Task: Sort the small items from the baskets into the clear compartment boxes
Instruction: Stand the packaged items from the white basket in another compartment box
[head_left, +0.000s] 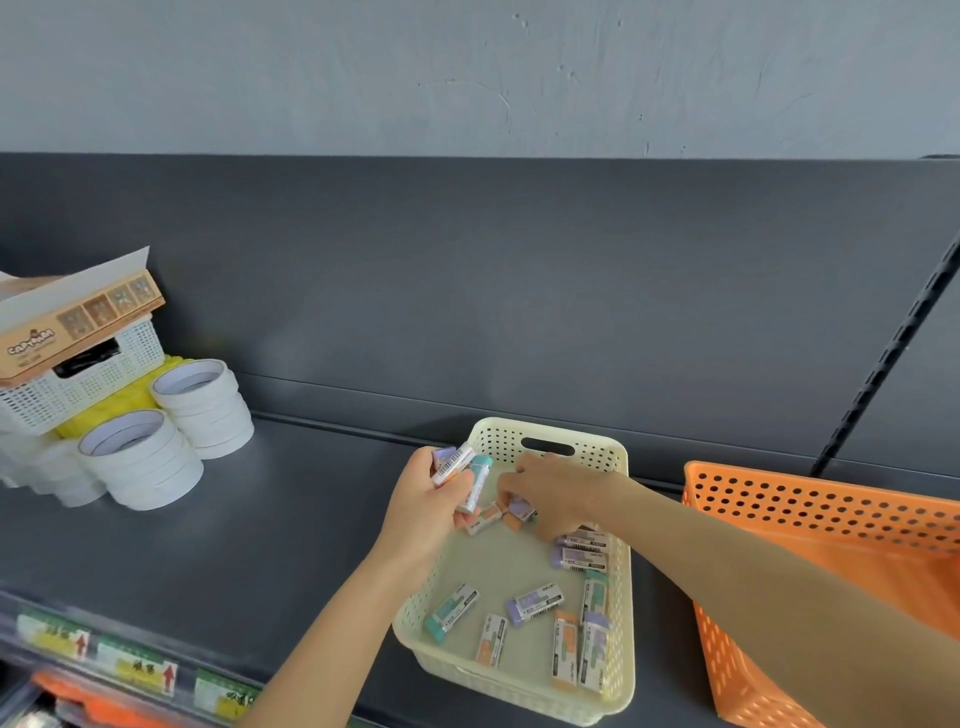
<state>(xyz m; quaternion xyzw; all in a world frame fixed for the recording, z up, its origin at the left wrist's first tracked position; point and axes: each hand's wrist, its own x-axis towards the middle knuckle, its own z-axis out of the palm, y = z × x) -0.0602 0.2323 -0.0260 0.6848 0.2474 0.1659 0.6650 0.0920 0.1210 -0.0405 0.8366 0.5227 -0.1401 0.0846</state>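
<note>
— Grey shelf (260, 545), dark back panel, rough pale wall (467, 78) above. Where are the erasers (535, 603)?
— Most lie loose in the cream basket (493, 439) on the shelf. The left hand (421, 504) grips a few at its far corner. The right hand (556, 488) curls down among those at the far end; I can't tell whether it holds one.
— Any writing?
— "CAPYBARA" on the cardboard box (78, 322). The price labels (135, 665) are blurred.

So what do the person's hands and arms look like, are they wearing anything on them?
Two bare hands, the left hand and the right hand. No sleeves, gloves, watch, bracelets or rings show as far up the arms as this view reaches.
</note>
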